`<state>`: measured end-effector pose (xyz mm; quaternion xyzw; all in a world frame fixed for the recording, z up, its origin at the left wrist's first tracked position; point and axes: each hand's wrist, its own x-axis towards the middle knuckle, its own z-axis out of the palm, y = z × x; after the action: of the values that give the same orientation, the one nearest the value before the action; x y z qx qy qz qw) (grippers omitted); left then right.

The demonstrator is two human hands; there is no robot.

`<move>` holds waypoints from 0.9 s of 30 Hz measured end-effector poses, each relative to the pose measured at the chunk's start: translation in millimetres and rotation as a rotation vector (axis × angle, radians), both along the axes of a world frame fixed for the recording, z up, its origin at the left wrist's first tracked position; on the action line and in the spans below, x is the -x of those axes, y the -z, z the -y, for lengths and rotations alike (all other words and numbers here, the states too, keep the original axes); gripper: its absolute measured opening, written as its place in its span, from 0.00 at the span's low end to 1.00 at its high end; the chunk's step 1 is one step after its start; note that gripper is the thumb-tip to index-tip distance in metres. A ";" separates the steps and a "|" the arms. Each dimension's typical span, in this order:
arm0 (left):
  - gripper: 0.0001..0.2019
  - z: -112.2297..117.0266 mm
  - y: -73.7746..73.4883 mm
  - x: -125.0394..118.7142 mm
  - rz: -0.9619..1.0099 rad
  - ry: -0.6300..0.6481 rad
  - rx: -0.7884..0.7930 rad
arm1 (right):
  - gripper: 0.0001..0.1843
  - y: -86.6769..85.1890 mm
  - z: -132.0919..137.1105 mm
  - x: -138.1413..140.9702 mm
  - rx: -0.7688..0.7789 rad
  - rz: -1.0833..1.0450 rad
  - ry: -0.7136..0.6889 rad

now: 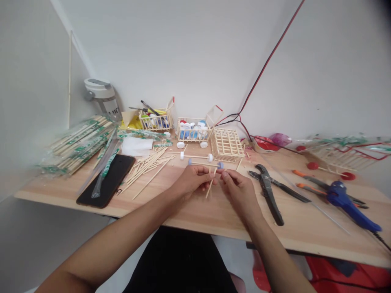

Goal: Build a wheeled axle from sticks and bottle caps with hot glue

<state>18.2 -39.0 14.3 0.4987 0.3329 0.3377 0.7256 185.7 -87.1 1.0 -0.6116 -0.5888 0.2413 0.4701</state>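
Note:
My left hand [192,181] and my right hand [236,189] meet over the wooden tabletop [183,207]. Their fingertips pinch thin wooden sticks [210,186], which slant downward between them. Just beyond the fingers lies a stick axle with blue-capped ends [204,164], and it seems to touch my fingertips. Farther back lies a stick axle with white bottle-cap wheels [195,156]. My fingers partly hide the sticks where I grip them.
Right of my hands lie black pliers [267,191] and a blue glue gun [345,203]. On the left are a loose stick pile [149,171], a black phone [106,179] and wrapped sticks [76,144]. Stick-built carts [192,130] and a stick frame [226,145] stand behind.

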 end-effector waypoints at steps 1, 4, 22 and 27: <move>0.16 -0.1 0.4 -0.2 -0.002 0.002 0.006 | 0.16 -0.4 0.0 0.0 -0.022 -0.001 0.004; 0.16 -0.9 1.9 -1.0 -0.005 0.002 0.021 | 0.16 -2.5 0.3 0.8 -0.028 -0.028 0.023; 0.13 9.4 -8.6 -4.2 -0.095 0.051 0.014 | 0.15 -12.3 0.9 5.5 -0.066 -0.264 0.131; 0.12 11.3 -11.4 -4.7 -0.074 0.026 0.037 | 0.13 -13.1 0.6 7.3 -0.068 -0.284 0.100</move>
<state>22.9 -50.3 25.7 0.5017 0.3593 0.3034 0.7260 178.4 -87.7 14.1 -0.5836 -0.4930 0.2815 0.5806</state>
